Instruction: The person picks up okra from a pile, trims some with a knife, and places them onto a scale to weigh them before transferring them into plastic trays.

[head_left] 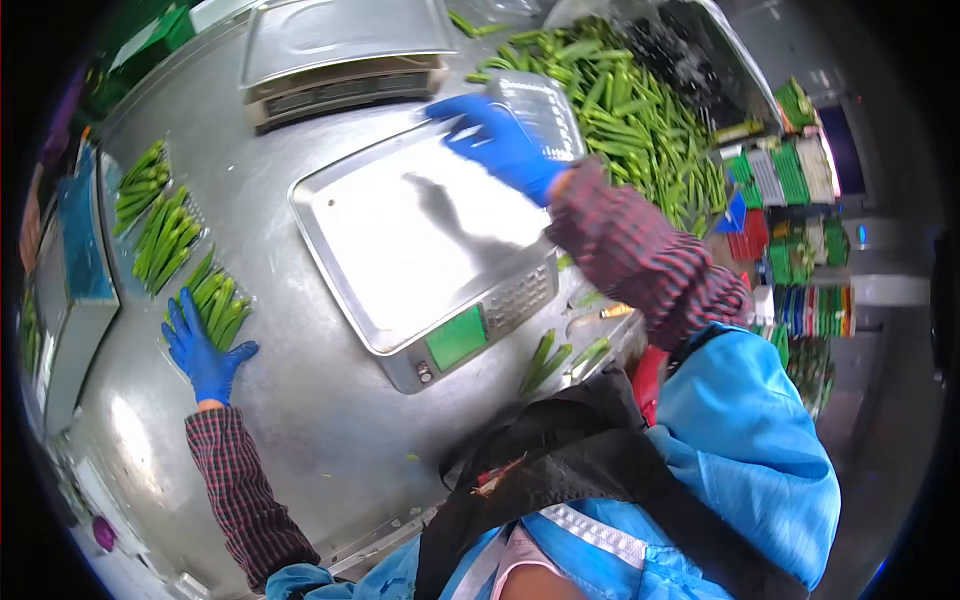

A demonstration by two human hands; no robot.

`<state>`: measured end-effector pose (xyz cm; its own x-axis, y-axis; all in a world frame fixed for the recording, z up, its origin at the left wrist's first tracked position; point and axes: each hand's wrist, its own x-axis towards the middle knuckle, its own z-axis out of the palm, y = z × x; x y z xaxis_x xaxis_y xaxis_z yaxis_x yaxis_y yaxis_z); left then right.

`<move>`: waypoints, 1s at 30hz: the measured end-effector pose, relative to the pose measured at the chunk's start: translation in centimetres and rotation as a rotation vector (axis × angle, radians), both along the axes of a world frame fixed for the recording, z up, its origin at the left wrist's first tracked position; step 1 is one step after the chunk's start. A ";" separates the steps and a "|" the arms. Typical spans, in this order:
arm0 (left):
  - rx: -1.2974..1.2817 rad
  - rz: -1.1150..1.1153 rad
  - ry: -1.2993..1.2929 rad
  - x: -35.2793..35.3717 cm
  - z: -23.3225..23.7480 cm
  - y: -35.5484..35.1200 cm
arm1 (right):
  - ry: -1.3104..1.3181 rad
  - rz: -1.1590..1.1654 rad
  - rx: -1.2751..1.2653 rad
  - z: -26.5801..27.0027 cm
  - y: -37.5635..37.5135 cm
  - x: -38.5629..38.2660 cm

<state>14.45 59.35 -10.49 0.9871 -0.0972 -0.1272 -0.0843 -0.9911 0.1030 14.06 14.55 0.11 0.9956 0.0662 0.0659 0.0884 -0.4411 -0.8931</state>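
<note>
My left hand (203, 350), in a blue glove, lies with spread fingers on the edge of a clear tray of okra (222, 305) at the left. Two more okra trays (166, 240) sit just beyond it. My right hand (500, 140), also gloved in blue, hovers over the upper right of the scale's metal pan (400, 240), fingers apart. Close behind that hand, a clear empty plastic tray (545, 110) rests against the okra pile (640, 120). Whether the hand touches this tray is unclear. The scale's display (457, 338) glows green.
A second scale (345, 50) stands at the far edge of the steel table (300, 420). Loose okra (543, 362) lies near the table's front edge. A box with a blue top (85, 240) is at far left. Stacked crates (790, 172) stand at the right.
</note>
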 end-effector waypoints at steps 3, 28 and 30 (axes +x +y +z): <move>-0.306 -0.140 -0.380 -0.9 -0.7 -0.7 | -0.162 -0.441 -0.362 0.2 -14.0 -5.9; -0.451 -0.752 -0.254 -7.8 17.7 -41.0 | -0.429 0.018 -0.089 -5.6 -21.9 -7.1; -0.282 -0.958 -0.400 -7.0 18.9 -43.1 | -0.514 0.221 0.018 -1.9 -20.8 -10.1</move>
<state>7.50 16.26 8.39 0.4496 -0.8278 0.3356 -0.8914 -0.4395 0.1102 3.96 -6.21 -1.75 0.7977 0.2641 0.5422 0.6031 -0.3476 -0.7179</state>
